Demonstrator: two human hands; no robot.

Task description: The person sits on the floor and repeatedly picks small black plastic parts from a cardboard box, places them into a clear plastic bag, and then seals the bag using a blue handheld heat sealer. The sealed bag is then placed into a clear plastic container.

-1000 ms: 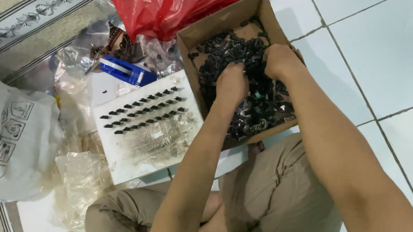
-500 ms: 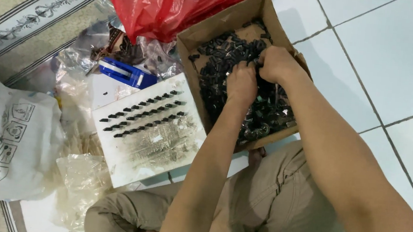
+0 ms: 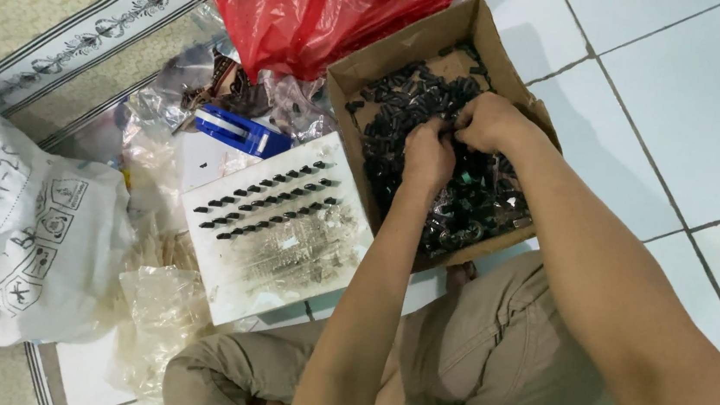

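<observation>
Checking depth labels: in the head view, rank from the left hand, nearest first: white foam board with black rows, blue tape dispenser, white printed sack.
From the left hand:
1. White foam board, just left.
2. Blue tape dispenser, further left.
3. White printed sack, far left edge.

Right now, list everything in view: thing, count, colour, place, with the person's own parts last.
cardboard box: one, brown, open, on the floor ahead of the knees
small parts: too many to count, black, heaped in the cardboard box
white board: one, beside the box's left wall, bearing rows of black pieces
plastic bag: one, red, behind the box
blue holder: one, blue and white, behind the white board
clear bags: several, clear, left of the board
white sack: one, white with dark print, far left
patterned mat: one, beige with striped border, upper left
floor tiles: white, right
left hand: in the box, on the parts
right hand: in the box, meeting the left hand
</observation>
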